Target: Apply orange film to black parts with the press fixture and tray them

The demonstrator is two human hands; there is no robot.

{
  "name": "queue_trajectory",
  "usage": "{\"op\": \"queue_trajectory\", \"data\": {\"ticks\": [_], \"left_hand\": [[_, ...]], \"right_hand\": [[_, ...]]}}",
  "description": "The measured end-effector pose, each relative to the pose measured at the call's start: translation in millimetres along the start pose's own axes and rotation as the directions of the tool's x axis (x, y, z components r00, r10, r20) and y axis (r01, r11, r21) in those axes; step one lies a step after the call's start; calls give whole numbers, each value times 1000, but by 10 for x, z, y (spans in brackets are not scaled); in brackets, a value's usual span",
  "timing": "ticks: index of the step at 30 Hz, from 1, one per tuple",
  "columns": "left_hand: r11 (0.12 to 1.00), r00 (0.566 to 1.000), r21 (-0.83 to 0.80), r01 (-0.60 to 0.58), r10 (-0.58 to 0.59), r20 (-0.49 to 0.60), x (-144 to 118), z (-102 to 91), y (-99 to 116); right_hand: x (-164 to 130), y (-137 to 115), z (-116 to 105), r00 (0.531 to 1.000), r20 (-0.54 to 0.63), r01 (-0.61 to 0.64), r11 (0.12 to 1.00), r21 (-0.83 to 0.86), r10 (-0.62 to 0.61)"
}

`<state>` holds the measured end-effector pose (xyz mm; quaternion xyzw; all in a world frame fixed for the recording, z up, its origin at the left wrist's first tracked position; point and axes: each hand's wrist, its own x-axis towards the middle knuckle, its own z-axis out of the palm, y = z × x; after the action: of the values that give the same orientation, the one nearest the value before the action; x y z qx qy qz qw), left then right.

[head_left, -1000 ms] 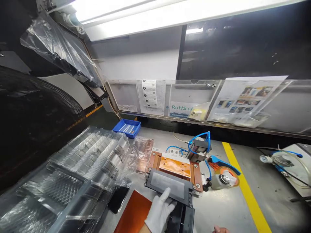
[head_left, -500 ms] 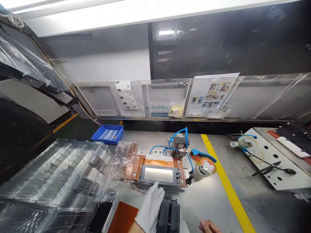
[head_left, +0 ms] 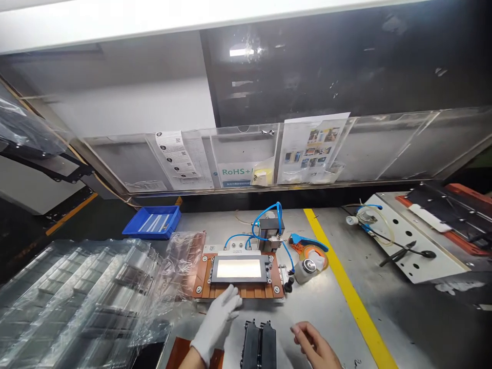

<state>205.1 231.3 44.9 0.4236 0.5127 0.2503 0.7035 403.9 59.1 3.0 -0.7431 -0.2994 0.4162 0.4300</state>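
Note:
My left hand (head_left: pixel 217 320), in a white glove, reaches with fingers stretched to the front of a brown fixture (head_left: pixel 200 279). Its fingertips are just below a black-framed flat part (head_left: pixel 240 279) with a bright silver panel, which lies on the fixture. Whether they touch the part, I cannot tell. My bare right hand (head_left: pixel 315 346) is at the lower right, fingers curled and thumb against the index fingertip; anything pinched there is too small to make out. Between my hands lie two long black parts (head_left: pixel 259 344), side by side and cut off by the bottom edge.
Behind the fixture stands a pneumatic block (head_left: pixel 271 230) with blue hoses. A bottle (head_left: pixel 305 270) and tape roll (head_left: pixel 321 259) sit right of it. Clear plastic trays (head_left: pixel 77 297) are stacked left, near a blue bin (head_left: pixel 151 223). A white angled stand (head_left: pixel 407 246) is far right.
The black-framed part has slid back on the fixture, baring its brown front edge. My right hand has come further into view, up and left. The camera view has shifted right.

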Motion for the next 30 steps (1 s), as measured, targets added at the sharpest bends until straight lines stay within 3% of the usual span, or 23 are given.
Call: {"op": "queue_trajectory", "data": {"ticks": [3,6,8,10,12,15,16,18,21,23,26,30], "left_hand": [[896,971,385,-222,238,7,82,-36,96],[691,882,582,-429,461,103,226,23,190],[472,811,720,-508,543,216,352,78,201],[138,733,841,-522,576,361,477,112,173],[-172,665,864,-473,574,478,575,120,134],[-357,613,833,-423,564,553,639,116,111],[-376,615,826,-419,552,563,640,118,117],[-358,659,836,-415,516,548,623,135,146],[-231,770,883,-409,431,470,584,175,202],[-123,817,902,-415,387,428,561,200,230],[-18,825,896,-445,382,417,543,222,242],[4,813,875,-484,372,448,571,223,230]], "right_hand": [[177,-171,-103,991,-60,109,989,-105,-116],[399,-366,-88,983,-52,172,980,-96,-177],[565,-471,-1,983,-3,185,980,-66,-186],[731,-542,118,984,58,172,985,-10,-171],[876,-585,235,985,92,140,989,44,-144],[1020,-628,358,989,107,94,989,111,-106],[1043,-643,376,989,117,78,988,131,-94],[1046,-673,367,987,153,32,987,160,-57],[924,-696,198,972,233,-52,988,147,17],[771,-683,-14,965,260,-70,993,98,42],[527,-616,-352,989,150,-3,1000,4,2],[354,-468,-534,995,5,104,993,-48,-104]]}}
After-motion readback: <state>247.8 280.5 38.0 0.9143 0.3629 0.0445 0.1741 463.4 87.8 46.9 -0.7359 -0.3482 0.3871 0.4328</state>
